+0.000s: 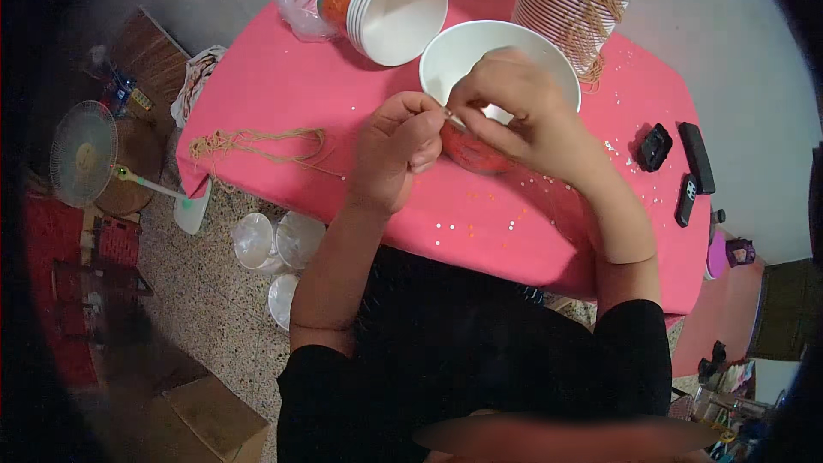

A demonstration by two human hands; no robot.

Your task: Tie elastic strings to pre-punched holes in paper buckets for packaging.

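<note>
My left hand (399, 141) is closed in a pinch, its thumb and forefinger together at a small pale thing too tiny to make out. Fingertips of my right hand (523, 111) meet it there, also pinched; the back of this hand is slightly blurred. Behind and below both hands is a paper tub (435, 56) with a white inside and an orange-red outer wall, its mouth tilted toward me. My right hand covers part of it. A loose bundle of tan string (257, 144) lies on the pink-covered table (300, 103), left of my left hand.
Nested paper tubs (403, 17) lie on their side at the back, beside a clear plastic bag (302, 0). A tall tub stack (570, 9), draped with string, stands back right. Dots are scattered about. A black case (654, 147) and a remote (686, 200) lie at right.
</note>
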